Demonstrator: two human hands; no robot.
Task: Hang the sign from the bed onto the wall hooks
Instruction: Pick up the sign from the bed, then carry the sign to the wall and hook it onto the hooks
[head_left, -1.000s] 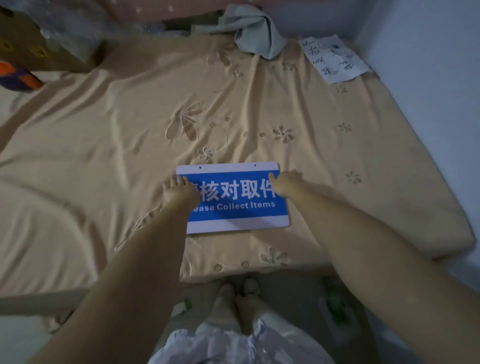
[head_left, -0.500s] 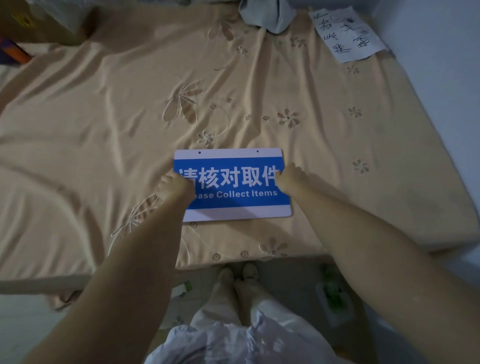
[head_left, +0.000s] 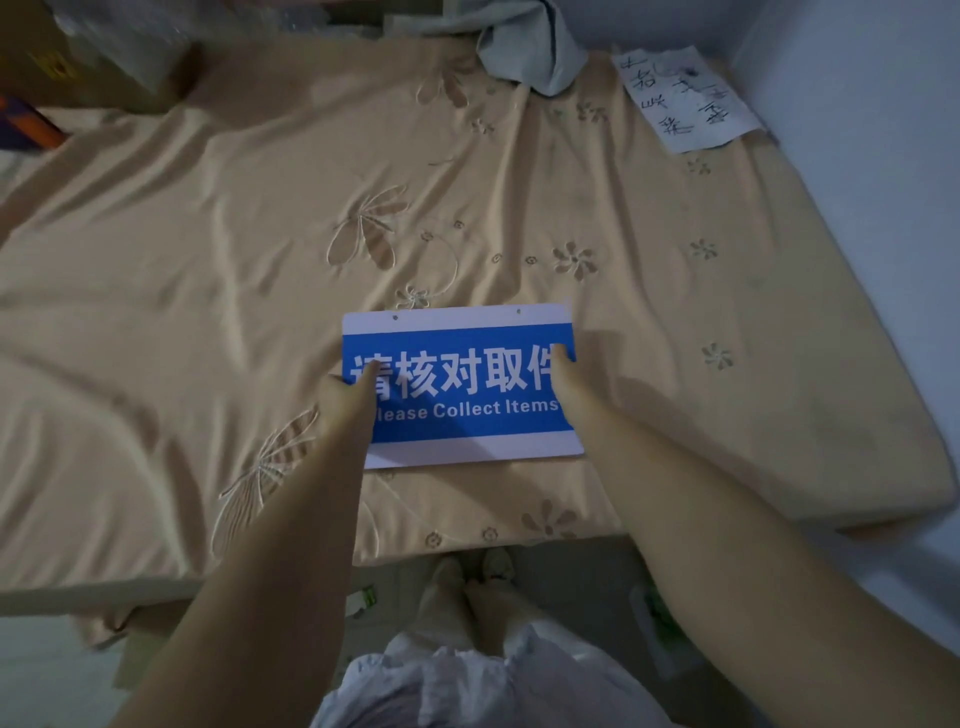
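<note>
A blue and white sign (head_left: 462, 384) with white Chinese characters and "Please Collect Items" lies near the front edge of the bed (head_left: 208, 312). Two small holes sit along its top white border. My left hand (head_left: 350, 395) grips the sign's left edge, thumb on its face. My right hand (head_left: 563, 384) grips the right edge, thumb on top. The sign's right side looks slightly raised off the sheet. No wall hooks are in view.
A white paper with handwriting (head_left: 685, 98) lies at the bed's far right corner, beside the pale wall (head_left: 883, 156). A grey cloth (head_left: 530, 47) is bunched at the far edge. Boxes (head_left: 78, 62) stand at the far left. My feet (head_left: 478, 587) are on the floor.
Both hands went from resting on the sign's ends to closing around its edges. The sign has shifted slightly and its right side has started to lift.
</note>
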